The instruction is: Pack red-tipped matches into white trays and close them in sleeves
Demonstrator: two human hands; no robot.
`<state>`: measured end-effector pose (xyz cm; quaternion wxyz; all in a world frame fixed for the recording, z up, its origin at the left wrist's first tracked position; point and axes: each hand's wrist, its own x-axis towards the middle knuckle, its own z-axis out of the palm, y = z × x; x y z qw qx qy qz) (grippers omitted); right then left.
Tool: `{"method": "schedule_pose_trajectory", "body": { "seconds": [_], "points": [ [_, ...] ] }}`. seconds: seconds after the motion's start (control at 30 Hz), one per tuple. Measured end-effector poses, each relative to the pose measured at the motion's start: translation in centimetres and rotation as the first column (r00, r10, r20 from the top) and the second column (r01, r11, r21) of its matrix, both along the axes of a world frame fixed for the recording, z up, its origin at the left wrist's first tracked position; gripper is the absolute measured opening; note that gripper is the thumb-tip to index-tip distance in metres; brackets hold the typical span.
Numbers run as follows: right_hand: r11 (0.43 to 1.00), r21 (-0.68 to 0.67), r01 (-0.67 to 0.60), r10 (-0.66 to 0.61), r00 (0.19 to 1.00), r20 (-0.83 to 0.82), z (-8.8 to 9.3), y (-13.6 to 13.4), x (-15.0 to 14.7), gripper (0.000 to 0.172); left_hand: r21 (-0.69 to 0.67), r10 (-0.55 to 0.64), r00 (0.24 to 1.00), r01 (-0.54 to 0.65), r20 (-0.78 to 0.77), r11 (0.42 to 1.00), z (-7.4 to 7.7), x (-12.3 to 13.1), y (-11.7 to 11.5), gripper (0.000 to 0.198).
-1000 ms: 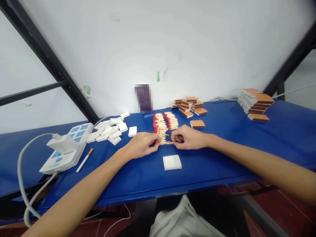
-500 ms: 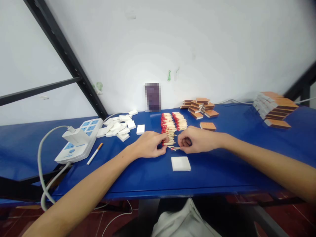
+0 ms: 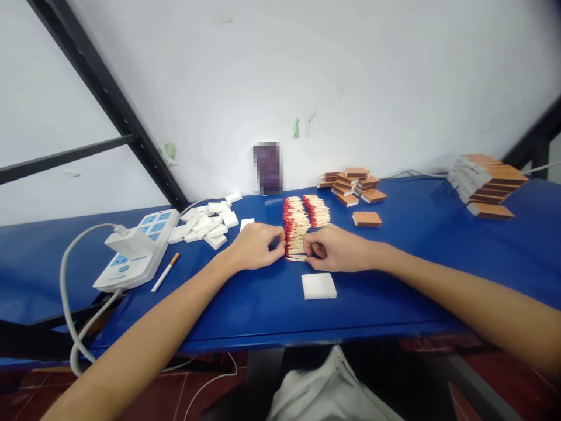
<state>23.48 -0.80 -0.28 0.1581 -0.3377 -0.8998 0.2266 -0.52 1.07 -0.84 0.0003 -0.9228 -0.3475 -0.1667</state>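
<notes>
Two rows of red-tipped matches [image 3: 297, 225] lie on the blue table [image 3: 438, 269]. My left hand [image 3: 254, 245] has its fingers curled against the red-tip side of the near end of the left row. On the other side my right hand [image 3: 335, 248] pinches the wooden ends of the same bunch. Both hands press the nearest matches between them. A white matchbox tray [image 3: 318, 286] lies just in front of my hands, apart from them.
A heap of white trays [image 3: 205, 223] sits to the left, with a power strip [image 3: 135, 248] and a cigarette [image 3: 165, 272] beyond. Brown matchbox sleeves [image 3: 353, 187] are stacked at the back, one single sleeve [image 3: 367, 218] is nearer, and a bigger stack [image 3: 486, 184] stands far right.
The loose matches that stuck out at the near end of the row have been squeezed back into line between my hands. My hands have moved slightly closer together.
</notes>
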Motion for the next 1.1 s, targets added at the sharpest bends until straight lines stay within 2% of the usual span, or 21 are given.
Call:
{"method": "schedule_pose_trajectory", "body": {
  "seconds": [0.17,0.33,0.6,0.8,1.1],
  "points": [
    [0.993,0.081,0.084,-0.073,0.99,-0.123,-0.2,0.7,1.1,0.002,-0.065,0.008,0.999,-0.011,-0.042,0.998,0.4,0.0,-0.2,0.013],
    [0.966,0.176,0.189,-0.165,0.976,-0.143,-1.1,1.9,1.6,0.016,-0.067,0.006,0.997,-0.012,-0.079,0.998,0.6,0.1,-0.3,0.014],
    [0.954,0.197,0.225,-0.218,0.974,-0.06,-1.4,1.9,1.1,0.011,-0.026,0.007,0.996,-0.01,-0.091,1.0,0.6,0.1,-0.4,0.013],
    [0.955,0.213,0.205,-0.198,0.979,-0.051,-1.6,1.9,1.1,0.002,-0.033,0.001,0.995,-0.005,-0.1,0.999,0.5,0.1,-0.4,0.012],
    [0.949,0.219,0.227,-0.202,0.971,-0.132,-1.9,2.1,1.2,0.004,-0.005,0.024,0.994,-0.025,-0.106,1.0,0.5,0.1,-0.4,0.012]
  ]
}}
